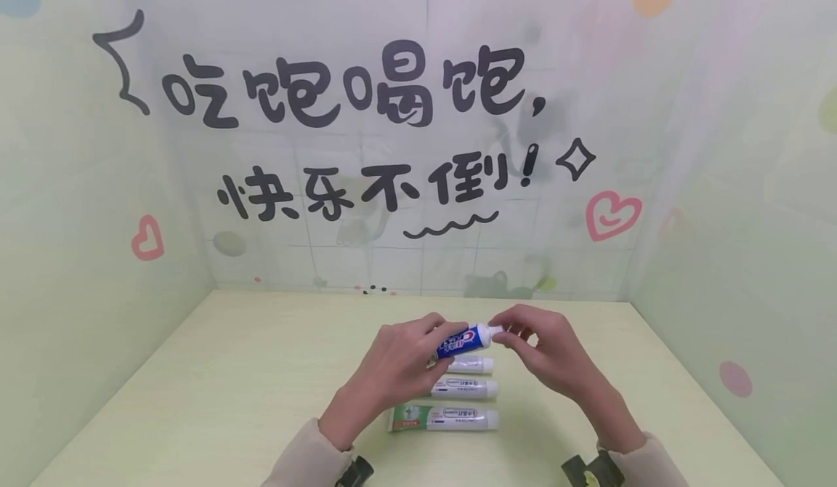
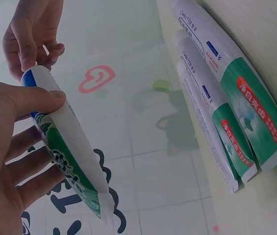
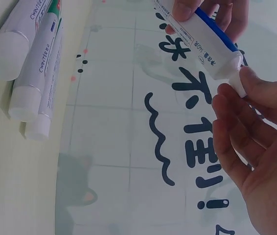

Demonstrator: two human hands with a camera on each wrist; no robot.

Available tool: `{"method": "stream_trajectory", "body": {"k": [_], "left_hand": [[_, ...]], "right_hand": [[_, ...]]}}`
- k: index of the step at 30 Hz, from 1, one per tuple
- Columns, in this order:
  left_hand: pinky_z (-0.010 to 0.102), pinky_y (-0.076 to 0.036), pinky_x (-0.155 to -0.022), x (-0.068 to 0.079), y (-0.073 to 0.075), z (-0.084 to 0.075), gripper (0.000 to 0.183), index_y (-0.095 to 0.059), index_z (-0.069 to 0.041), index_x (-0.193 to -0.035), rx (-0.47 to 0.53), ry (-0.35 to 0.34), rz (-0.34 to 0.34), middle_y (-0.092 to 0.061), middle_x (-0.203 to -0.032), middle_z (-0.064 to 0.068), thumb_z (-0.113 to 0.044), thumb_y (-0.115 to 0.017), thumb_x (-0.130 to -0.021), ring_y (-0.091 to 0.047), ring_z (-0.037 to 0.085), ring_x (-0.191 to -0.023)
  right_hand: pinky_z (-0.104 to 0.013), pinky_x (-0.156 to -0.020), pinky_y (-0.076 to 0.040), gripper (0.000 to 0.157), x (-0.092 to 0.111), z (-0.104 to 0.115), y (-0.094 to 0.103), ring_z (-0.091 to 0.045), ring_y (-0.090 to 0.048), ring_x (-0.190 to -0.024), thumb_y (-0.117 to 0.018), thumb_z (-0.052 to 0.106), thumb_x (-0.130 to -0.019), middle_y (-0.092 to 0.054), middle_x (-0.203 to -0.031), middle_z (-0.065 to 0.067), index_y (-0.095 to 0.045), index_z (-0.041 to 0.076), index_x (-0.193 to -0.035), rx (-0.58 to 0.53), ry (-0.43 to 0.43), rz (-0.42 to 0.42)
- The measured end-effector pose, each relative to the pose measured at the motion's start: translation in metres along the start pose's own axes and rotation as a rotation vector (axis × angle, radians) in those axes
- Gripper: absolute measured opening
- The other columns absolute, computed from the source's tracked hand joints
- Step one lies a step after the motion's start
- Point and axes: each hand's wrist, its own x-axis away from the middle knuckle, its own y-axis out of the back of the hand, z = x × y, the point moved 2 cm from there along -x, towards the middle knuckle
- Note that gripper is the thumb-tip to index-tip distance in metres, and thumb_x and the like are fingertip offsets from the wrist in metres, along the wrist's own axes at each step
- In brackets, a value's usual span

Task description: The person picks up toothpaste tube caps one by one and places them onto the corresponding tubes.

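Note:
My left hand (image 1: 402, 360) grips a blue, white and green toothpaste tube (image 1: 463, 339) around its body, raised over the table with its cap end to the right. In the left wrist view its thumb lies across the tube's white side, and the crimped end points down. The thumb and fingers of my right hand (image 1: 552, 345) pinch the small white cap (image 3: 237, 84), which sits at the tube's neck. Below the hands lie a large green-and-white toothpaste tube (image 1: 461, 419), a middle one (image 1: 467, 389) and a smaller one (image 1: 474, 364), partly hidden by my left hand.
The three lying tubes form a row on the pale wooden table (image 1: 216, 371), white caps to the right. A back wall (image 1: 366, 262) with dark lettering and side walls (image 1: 85, 291) with coloured spots enclose the table. Dark straps (image 1: 591, 469) show at both wrists.

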Motion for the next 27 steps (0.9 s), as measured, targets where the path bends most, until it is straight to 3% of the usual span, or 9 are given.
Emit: {"method": "stream_trajectory", "body": {"k": [11, 18, 23, 27], "left_hand": [[0.011, -0.031, -0.048, -0.0005, 0.0023, 0.002, 0.047, -0.061, -0.03, -0.127, 0.001, -0.026, -0.025, -0.065, -0.101, -0.009, -0.027, -0.073, -0.082, -0.053, 0.0, -0.065], [0.012, -0.029, -0.046, -0.0003, 0.0036, 0.0013, 0.048, -0.061, -0.032, -0.127, -0.005, -0.025, -0.029, -0.065, -0.1, -0.011, -0.026, -0.073, -0.081, -0.05, 0.0, -0.064], [0.011, -0.028, -0.046, -0.0004, 0.0043, 0.0004, 0.048, -0.061, -0.032, -0.127, -0.013, -0.038, -0.034, -0.065, -0.1, -0.011, -0.026, -0.072, -0.081, -0.05, 0.0, -0.063], [0.011, -0.029, -0.046, -0.0001, 0.0049, 0.0002, 0.048, -0.061, -0.032, -0.127, -0.017, -0.036, -0.035, -0.066, -0.1, -0.011, -0.026, -0.073, -0.081, -0.05, 0.0, -0.062]], "right_hand": [[-0.015, -0.054, -0.046, 0.006, 0.0021, -0.001, -0.0033, 0.002, -0.054, -0.061, -0.065, 0.015, -0.091, -0.061, -0.073, 0.014, -0.068, 0.02, -0.091, 0.125, -0.086, -0.004], [-0.017, -0.051, -0.042, 0.012, 0.0022, 0.0001, -0.0057, 0.002, -0.047, -0.053, -0.062, 0.023, -0.093, -0.055, -0.063, 0.014, -0.063, 0.024, -0.081, 0.18, -0.141, -0.001], [-0.018, -0.049, -0.038, 0.021, 0.0028, -0.0005, -0.0072, 0.003, -0.042, -0.049, -0.06, 0.025, -0.094, -0.051, -0.057, 0.014, -0.058, 0.027, -0.074, 0.192, -0.169, -0.013], [-0.019, -0.05, -0.042, 0.02, 0.003, -0.0007, -0.0066, 0.004, -0.046, -0.051, -0.059, 0.023, -0.095, -0.053, -0.06, 0.014, -0.061, 0.025, -0.075, 0.132, -0.185, -0.022]]}}
